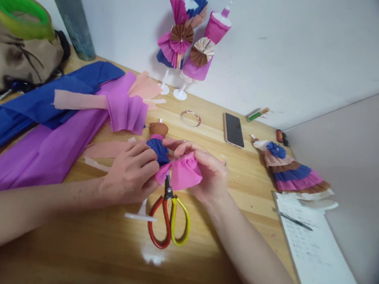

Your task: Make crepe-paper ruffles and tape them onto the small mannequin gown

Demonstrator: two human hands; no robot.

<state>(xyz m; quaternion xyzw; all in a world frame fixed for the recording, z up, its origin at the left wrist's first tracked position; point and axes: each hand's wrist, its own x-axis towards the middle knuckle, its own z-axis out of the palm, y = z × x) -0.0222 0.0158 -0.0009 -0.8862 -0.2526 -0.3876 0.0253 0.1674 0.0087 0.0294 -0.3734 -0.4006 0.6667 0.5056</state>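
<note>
Near the middle of the table my left hand [133, 172] is closed, its fingers pinching the left end of a pink crepe paper strip [185, 172]. My right hand [211, 174] grips the gathered right part of the same strip. Just behind the strip stands a small dress form [159, 133] with a brown top, a pink waistband and a blue skirt. Its white base [140, 217] shows below my left hand. A pair of scissors [167, 214] with one red and one yellow handle lies below the strip, its blade tips hidden under the paper.
Blue crepe paper [55, 92] and purple crepe paper [54, 149] spread over the left side. Two dressed forms [181, 40] stand by the wall. A bangle [190, 118], a phone [233, 129], another paper dress [295, 170] and a notebook [318, 253] with a pen [293, 220] lie rightward.
</note>
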